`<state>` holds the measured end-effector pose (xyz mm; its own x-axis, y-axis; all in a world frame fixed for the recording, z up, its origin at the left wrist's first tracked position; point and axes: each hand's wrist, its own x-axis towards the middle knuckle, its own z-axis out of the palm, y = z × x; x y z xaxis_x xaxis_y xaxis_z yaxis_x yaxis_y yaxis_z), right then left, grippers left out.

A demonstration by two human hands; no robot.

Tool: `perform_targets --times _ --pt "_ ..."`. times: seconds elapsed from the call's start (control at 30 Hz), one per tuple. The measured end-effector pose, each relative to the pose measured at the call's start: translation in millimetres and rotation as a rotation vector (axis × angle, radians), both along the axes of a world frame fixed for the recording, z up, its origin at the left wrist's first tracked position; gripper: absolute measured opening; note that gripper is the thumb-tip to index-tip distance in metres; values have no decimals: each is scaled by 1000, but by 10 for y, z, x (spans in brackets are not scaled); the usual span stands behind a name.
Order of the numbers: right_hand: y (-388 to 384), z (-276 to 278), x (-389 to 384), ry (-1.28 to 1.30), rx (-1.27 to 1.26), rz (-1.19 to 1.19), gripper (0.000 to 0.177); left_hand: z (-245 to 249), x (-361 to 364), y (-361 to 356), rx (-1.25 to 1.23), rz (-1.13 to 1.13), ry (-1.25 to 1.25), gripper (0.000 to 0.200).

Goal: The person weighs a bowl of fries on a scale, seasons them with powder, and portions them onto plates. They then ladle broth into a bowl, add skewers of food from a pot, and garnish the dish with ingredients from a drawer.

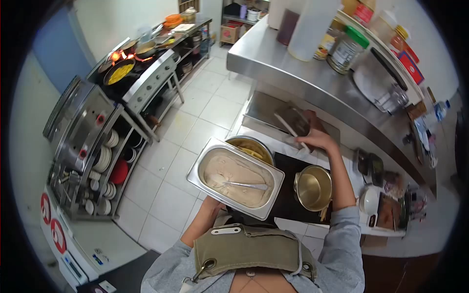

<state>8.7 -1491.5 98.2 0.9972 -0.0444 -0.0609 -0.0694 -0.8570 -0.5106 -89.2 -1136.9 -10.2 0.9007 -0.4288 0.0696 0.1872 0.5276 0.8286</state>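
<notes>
Steel rectangular pan (274,188), likely heavy: our left hand (211,209) supports underside, opening hidden; right hand (318,136) grips translucent rectangular container (294,121).

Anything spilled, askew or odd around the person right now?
Two things: orange flames show beside the frying pan on the stove, with nobody visible there, and a faint yellow smear marks the floor, possibly a spill. The steel container over the left hand shows no overflow.
</notes>
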Motion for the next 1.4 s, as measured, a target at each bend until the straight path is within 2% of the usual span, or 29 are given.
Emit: perform_targets --times 0.1,0.23,0.3,0.33,0.4,0.43,0.47,0.5,0.53,0.6,0.67,0.7,0.8,0.93,1.0,1.03,1.1,1.13,1.2,1.27,1.3,1.37,1.4 --pt "-575 -564 292 -49 -73 -36 105 129 -227 211 366 142 -188 37" --pt "-750 -824 498 -59 -194 -57 106 88 -405 300 732 257 -388 35" --pt "-743 -819 547 -35 -187 -55 105 -19 -398 283 814 279 -447 35" --pt "-720 -778 554 -60 -207 -16 101 -60 -377 301 808 198 -428 38" --pt "-540 -593 444 -80 -225 20 98 5 -405 274 824 193 -391 38" --pt "-364 -422 375 -205 -198 68 87 114 -390 254 840 194 -366 38" --pt "-131 -192 293 -331 -170 117 75 366 -377 150 509 177 -79 44" --pt "126 42 184 -318 -36 181 61 489 -325 71 311 181 57 44" --pt "408 276 30 -301 100 240 46 466 -280 3 188 177 79 44" --pt "945 695 -371 -251 97 522 22 285 -222 -68 31 144 81 44" --pt "1242 783 -643 -201 -30 751 16 129 -146 -140 -61 102 94 44" --pt "1331 746 -731 -197 -25 735 16 85 -123 -164 -93 85 100 44" --pt "1457 630 -893 -240 -494 671 11 -6 -78 -175 -139 55 108 44" --pt "1475 704 -984 -128 -426 662 9 -105 12 -202 -180 44 83 44" --pt "1438 748 -1007 -152 -206 576 6 -114 78 -243 -183 58 38 45" --pt "1415 790 -1022 -149 -206 572 6 -114 108 -263 -178 68 2 45" --pt "1350 867 -1050 -164 -177 430 5 -104 157 -274 -170 85 -60 45" --pt "1304 811 -1063 -339 -151 394 5 -94 178 -274 -164 94 -87 45" --pt "1260 847 -1106 -335 -158 317 5 -74 201 -256 -169 103 -107 45" --pt "1233 780 -1137 -354 -169 172 6 -33 203 -212 -36 169 -200 47" --pt "1217 714 -1153 -351 -169 171 6 -38 206 -212 -36 168 -197 47" --pt "1196 596 -1194 -305 -88 142 8 -48 210 -212 -229 48 39 48" --pt "1214 550 -1217 -303 -88 140 8 -25 215 -210 -228 45 41 48"
